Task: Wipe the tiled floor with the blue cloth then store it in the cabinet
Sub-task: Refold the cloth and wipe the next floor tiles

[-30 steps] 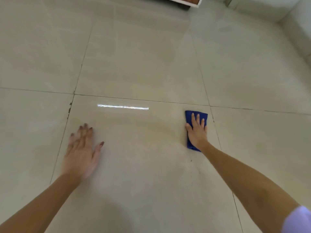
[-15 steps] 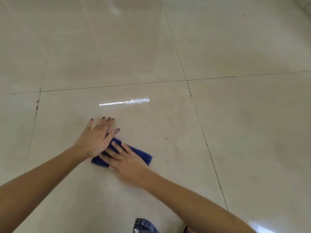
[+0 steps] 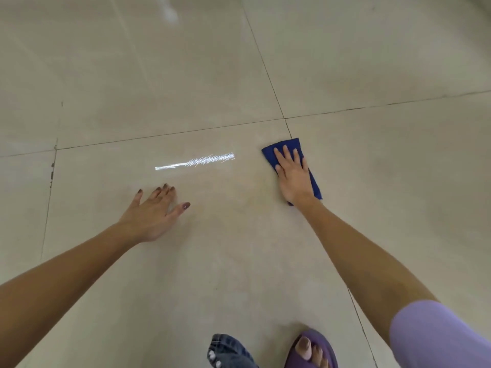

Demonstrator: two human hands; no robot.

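Observation:
The folded blue cloth lies flat on the glossy beige tiled floor, close to a crossing of grout lines. My right hand presses down on it with fingers spread, covering most of its middle. My left hand rests palm down on the bare tile to the left, fingers apart, holding nothing. No cabinet is in view.
Dark grout lines split the floor into large tiles. A bright light streak reflects between my hands. A jeans-clad knee and a foot in a purple sandal sit at the bottom edge.
My right hand has swept the cloth from beside my left hand out to the right and farther away. My left hand stayed planted on the tile.

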